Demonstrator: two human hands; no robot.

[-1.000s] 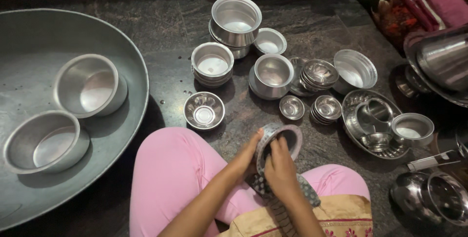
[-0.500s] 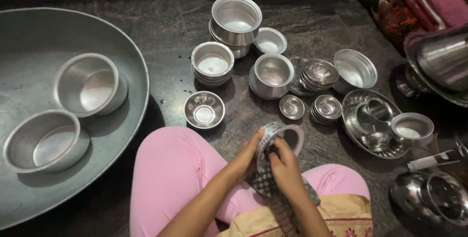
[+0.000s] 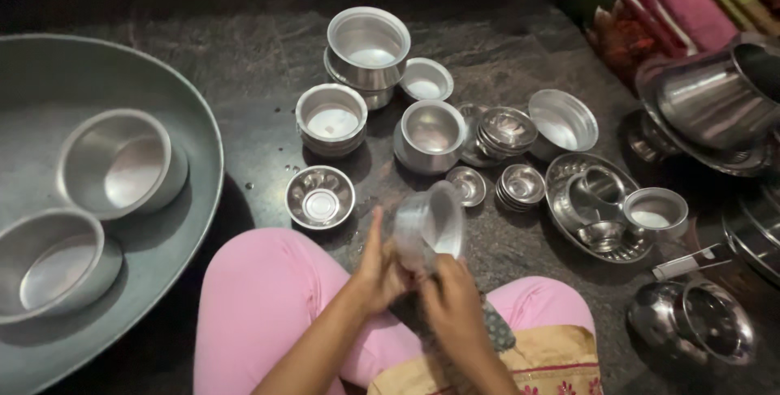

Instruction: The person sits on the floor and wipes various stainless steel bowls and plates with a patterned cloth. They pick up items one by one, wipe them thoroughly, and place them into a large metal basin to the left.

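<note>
Turned on edge since before, round steel bowl (image 3: 429, 228) sits between both hands.

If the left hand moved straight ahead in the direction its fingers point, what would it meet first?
The left hand, holding a small steel bowl, points up-frame, away from the body. Probably it would first meet the dimpled bowl on the floor, though depth is unclear.

A small steel bowl (image 3: 429, 226) is seen low in the middle of the frame, just above the pink-clad knees. It is shiny and round, tipped on its side with the open mouth turned to the right, and blurred. A patterned grey cloth (image 3: 497, 332) is partly seen just below it, at lower centre right, largely hidden.
</note>
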